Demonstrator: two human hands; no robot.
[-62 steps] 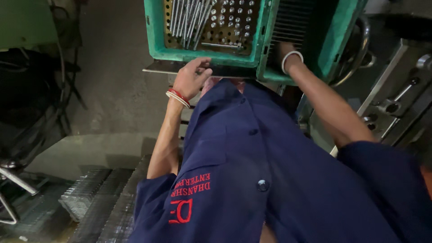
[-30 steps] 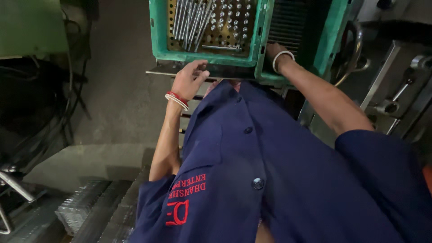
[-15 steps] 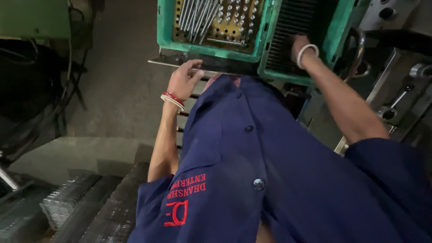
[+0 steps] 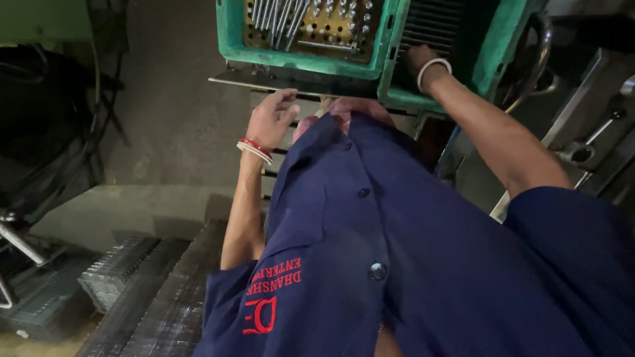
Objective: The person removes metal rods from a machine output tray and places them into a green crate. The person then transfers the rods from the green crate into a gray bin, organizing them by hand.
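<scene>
Two green plastic crates are sitting side by side in front of you, and your hands are now split between them. Your right hand [image 4: 423, 63] is reaching into the right-hand green plastic crate of dark ribbed metal pieces [image 4: 456, 46]; half a second ago it was resting higher on that crate's near wall, so it is now going down among the stacked pieces. Only the wrist with its white bangle and the back of the hand are showing, so you cannot tell whether the fingers are closing on a piece or are slack. Your left hand [image 4: 270, 119], with red and white bangles at the wrist, is hovering open and empty, fingers loosely curled, just below the thin grey metal ledge [image 4: 264, 80] that is carrying the left-hand green plastic crate of shiny steel rods on a perforated brass-coloured plate [image 4: 311, 36]. Earlier it was lying on that ledge; now it is sitting slightly off it, touching nothing that you can make out. That shift suggests the work is moving to the right crate, with the left hand standing free. Bundles of grey ribbed metal strips [image 4: 132, 284] are lying on the floor by your left side.
</scene>
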